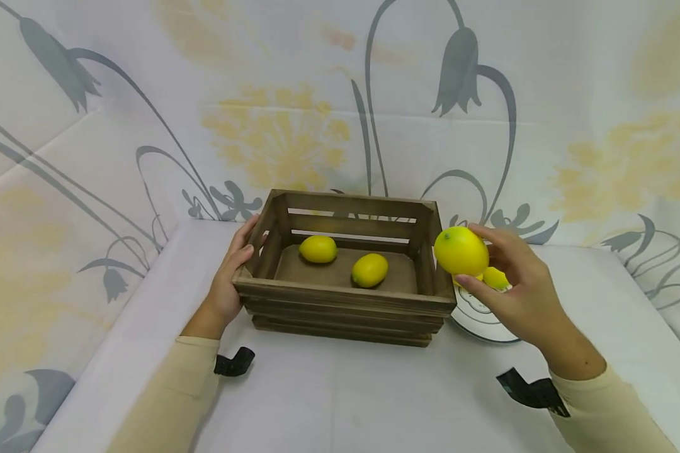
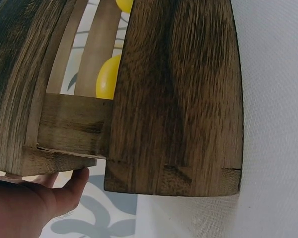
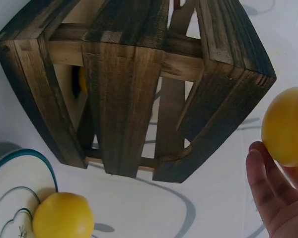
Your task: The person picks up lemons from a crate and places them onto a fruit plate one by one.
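A brown slatted wooden crate point(image 1: 345, 308) stands in the middle of the table, with two lemons inside: one point(image 1: 318, 249) at the back left, the other point(image 1: 369, 270) nearer the front. My left hand point(image 1: 226, 286) grips the crate's left end wall; in the left wrist view its thumb point(image 2: 72, 191) lies against the end of the top slat. Just off the crate's right end, above table height, my right hand point(image 1: 512, 286) pinches another lemon point(image 1: 461, 251) between thumb and fingers. The right wrist view shows this lemon point(image 3: 288, 126) beside the crate's upper corner.
Right of the crate, partly behind my right hand, sits a white plate point(image 1: 484, 330) with a dark rim. It carries yellow lemons, one of them point(image 1: 495, 278) showing past the hand. A flower-printed cloth point(image 1: 317, 94) hangs behind the white table point(image 1: 340, 402).
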`<state>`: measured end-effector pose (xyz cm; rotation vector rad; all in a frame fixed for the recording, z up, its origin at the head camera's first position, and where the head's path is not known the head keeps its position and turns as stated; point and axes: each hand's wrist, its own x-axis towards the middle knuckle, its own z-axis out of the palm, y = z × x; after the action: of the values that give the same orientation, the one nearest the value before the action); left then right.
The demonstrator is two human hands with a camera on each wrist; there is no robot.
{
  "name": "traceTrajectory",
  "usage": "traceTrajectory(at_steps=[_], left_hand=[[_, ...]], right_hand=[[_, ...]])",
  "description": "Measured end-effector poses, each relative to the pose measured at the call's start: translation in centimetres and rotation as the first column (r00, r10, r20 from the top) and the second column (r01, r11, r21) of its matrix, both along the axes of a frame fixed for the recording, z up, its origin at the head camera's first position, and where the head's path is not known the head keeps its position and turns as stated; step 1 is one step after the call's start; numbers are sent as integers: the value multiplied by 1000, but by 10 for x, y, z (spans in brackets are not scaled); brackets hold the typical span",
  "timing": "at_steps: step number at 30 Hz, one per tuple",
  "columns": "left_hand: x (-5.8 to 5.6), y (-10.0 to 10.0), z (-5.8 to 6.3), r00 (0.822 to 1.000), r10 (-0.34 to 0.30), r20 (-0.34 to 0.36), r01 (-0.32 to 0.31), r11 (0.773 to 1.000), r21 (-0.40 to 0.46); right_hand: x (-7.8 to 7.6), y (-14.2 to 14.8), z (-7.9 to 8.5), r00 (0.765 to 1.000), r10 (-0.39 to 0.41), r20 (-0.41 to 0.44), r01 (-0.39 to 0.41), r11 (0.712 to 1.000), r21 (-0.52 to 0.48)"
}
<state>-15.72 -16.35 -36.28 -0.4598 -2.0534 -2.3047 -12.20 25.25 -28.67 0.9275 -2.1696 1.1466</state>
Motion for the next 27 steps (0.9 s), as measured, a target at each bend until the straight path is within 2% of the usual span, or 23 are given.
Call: traceTrajectory(at_steps=[4, 12, 21, 27], left_hand=[[-1, 0, 1, 1000, -23, -3, 23, 1000, 0], [1, -2, 0, 1000, -3, -3, 3, 1000, 1], [1, 1, -4, 1000, -11, -1, 11, 1000, -8], [-1, -1, 1, 1000, 1, -2, -1, 1000, 8]], right_hand=[[1, 1, -7, 1000, -23, 2, 23, 999, -40], [-2, 5, -24, 1000, 20, -9, -21, 994, -104], [0, 13, -33, 998, -52, 27, 54, 995, -88], [-11, 20, -38, 987, -136, 91, 146, 982, -117]])
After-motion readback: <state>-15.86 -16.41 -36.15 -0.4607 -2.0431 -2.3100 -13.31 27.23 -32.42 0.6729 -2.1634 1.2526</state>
